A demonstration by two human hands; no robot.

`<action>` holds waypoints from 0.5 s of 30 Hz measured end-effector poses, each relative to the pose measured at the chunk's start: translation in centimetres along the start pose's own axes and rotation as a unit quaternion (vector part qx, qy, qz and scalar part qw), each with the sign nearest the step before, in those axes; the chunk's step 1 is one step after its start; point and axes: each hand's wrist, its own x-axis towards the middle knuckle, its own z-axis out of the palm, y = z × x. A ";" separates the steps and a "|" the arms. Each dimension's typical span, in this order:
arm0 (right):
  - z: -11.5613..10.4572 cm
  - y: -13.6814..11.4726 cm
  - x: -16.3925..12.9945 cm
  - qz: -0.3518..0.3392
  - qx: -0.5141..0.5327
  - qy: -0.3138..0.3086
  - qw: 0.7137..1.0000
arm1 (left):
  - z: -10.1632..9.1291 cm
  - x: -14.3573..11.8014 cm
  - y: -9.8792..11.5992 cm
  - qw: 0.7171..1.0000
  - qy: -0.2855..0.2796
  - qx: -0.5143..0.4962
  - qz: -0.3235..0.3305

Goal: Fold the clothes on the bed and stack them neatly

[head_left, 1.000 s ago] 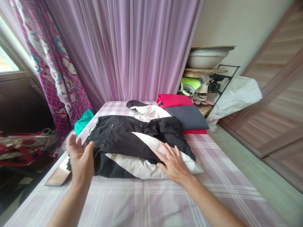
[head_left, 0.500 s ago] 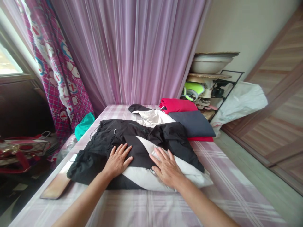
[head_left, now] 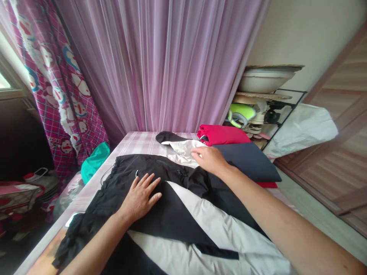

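Observation:
A black and white jacket [head_left: 183, 214] lies spread on the table with a pink checked cloth [head_left: 137, 139]. My left hand [head_left: 140, 196] rests flat on the jacket's black part, fingers apart. My right hand [head_left: 210, 158] reaches across to the jacket's far end, fingers bent down over the white hood [head_left: 179, 149]; whether it grips the cloth I cannot tell.
Folded red [head_left: 222, 134] and dark grey [head_left: 249, 160] clothes lie stacked at the table's far right. A teal cloth [head_left: 94, 162] hangs off the left edge. A rack with a basin [head_left: 265, 78] and a white bag [head_left: 301, 128] stand right. Curtains hang behind.
My right hand left the jacket's white lower part and reached forward to the hood. The view moved closer over the jacket. My left hand stays flat on the black part.

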 end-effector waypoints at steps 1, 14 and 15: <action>0.4 0.9 2.8 0.026 -0.020 0.008 0.999 | 0.8 0.2 0.0 1.000 -0.006 0.005 0.007; 10.9 8.4 15.7 0.256 -0.044 -0.093 0.961 | 0.5 1.6 -1.4 0.993 -0.100 -0.059 -0.008; 11.0 8.6 15.7 0.247 -0.040 -0.079 0.965 | -0.2 2.8 -2.3 0.991 -0.112 -0.071 -0.018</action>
